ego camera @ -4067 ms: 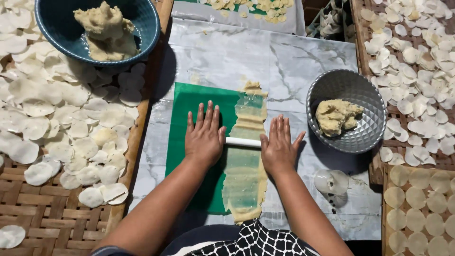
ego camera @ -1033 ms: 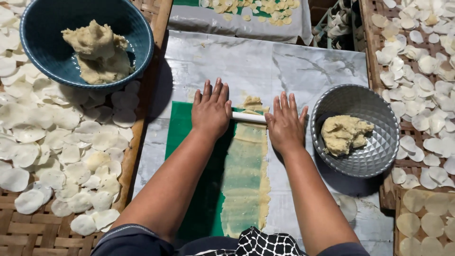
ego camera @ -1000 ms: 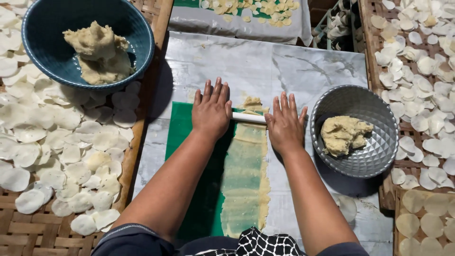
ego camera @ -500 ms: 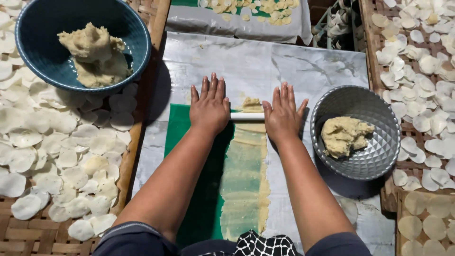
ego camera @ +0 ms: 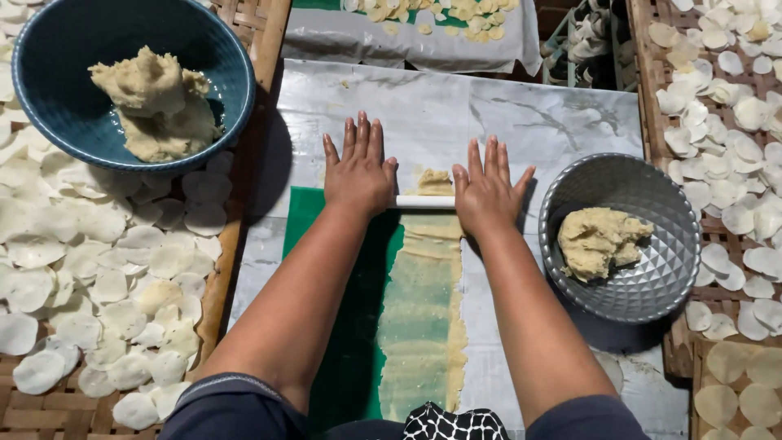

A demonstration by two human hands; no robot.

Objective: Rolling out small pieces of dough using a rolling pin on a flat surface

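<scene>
The counter (ego camera: 521,114) carries a green mat (ego camera: 346,326), and on the mat lies a long thin strip of dough (ego camera: 419,326). Both the left hand (ego camera: 358,175) and the right hand (ego camera: 487,195) are flat with fingers spread, pressing on a white rolling pin (ego camera: 425,201) at the far end of the strip. I think uneven pressure could tear this thin dough or make it stick. The small lump (ego camera: 434,181) beyond the pin may be pushed off the mat.
</scene>
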